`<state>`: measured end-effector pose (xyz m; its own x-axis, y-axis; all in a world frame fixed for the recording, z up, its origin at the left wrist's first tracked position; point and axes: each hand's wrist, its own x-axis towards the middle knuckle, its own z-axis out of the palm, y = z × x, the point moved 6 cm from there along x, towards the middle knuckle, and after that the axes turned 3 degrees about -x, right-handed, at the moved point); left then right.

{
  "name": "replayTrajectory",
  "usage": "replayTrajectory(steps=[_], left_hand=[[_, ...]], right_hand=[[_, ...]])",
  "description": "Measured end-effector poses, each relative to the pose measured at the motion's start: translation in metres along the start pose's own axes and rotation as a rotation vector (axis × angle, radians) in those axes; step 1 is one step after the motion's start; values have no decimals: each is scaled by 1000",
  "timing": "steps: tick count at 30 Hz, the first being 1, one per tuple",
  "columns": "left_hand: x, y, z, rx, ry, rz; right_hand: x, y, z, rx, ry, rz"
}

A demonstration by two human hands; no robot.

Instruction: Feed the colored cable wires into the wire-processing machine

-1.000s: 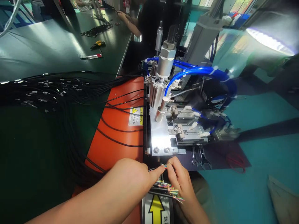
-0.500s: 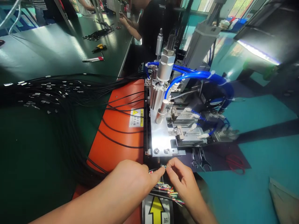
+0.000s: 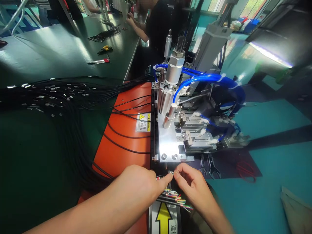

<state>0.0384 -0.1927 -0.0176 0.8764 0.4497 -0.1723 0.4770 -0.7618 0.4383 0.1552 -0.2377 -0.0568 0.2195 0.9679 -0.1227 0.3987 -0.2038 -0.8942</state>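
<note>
At the front end of the machine, my left hand [image 3: 143,182] is closed, with its index finger stretched to the tip of a cable. Small light-coloured wire ends [image 3: 171,173] show between that fingertip and my right hand [image 3: 191,182]. The right thumb and index finger are pinched together at these wires. Below my hands lie several black cables [image 3: 168,200] with fanned-out coloured wire ends [image 3: 179,199]. My left palm and its other fingers are mostly hidden.
Ahead stands a metal machine [image 3: 168,139] with blue air tubes [image 3: 207,78]. Black cables cross its orange cover [image 3: 131,143] from a large bundle [image 3: 48,94]. Wrenches [image 3: 213,167] lie on the right. Yellow-handled pliers [image 3: 106,49] rest on the green table, with a person [image 3: 158,29] beyond.
Both hands stay almost in place, pinching at the wire ends. The whole view has shifted very slightly.
</note>
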Motion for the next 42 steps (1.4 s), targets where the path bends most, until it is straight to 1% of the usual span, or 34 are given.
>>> replayTrajectory(steps=[7, 10, 13, 15, 18, 20, 23, 26, 31, 34, 39, 42], left_hand=[[0, 0, -2, 24, -25, 10], [2, 2, -5, 51, -39, 49], [5, 8, -6, 242, -105, 118], [7, 11, -7, 383, -157, 140], [7, 14, -7, 473, -201, 149], [5, 14, -6, 482, -206, 159], [2, 14, -4, 446, -230, 187], [1, 13, -4, 392, -292, 172], [4, 14, -10, 313, -401, 118], [5, 14, -14, 308, -359, 112], [5, 13, -14, 385, -142, 203], [7, 10, -13, 360, -79, 196]], right_hand=[[1, 4, 1, 47, -59, 58], [-1, 7, 1, 64, -58, 51], [-2, 10, 2, 72, -28, 53], [-3, 10, 2, 72, -10, 66], [-4, 9, 2, 64, 16, 102], [-5, 8, 0, 51, 37, 127], [-6, 7, -2, 26, 52, 125], [-8, 7, -3, 27, 50, 117], [-10, 9, -2, 39, 43, 136], [-11, 12, 1, 65, 14, 136], [-11, 24, 9, 167, 37, 123], [-9, 30, 15, 219, 19, 122]])
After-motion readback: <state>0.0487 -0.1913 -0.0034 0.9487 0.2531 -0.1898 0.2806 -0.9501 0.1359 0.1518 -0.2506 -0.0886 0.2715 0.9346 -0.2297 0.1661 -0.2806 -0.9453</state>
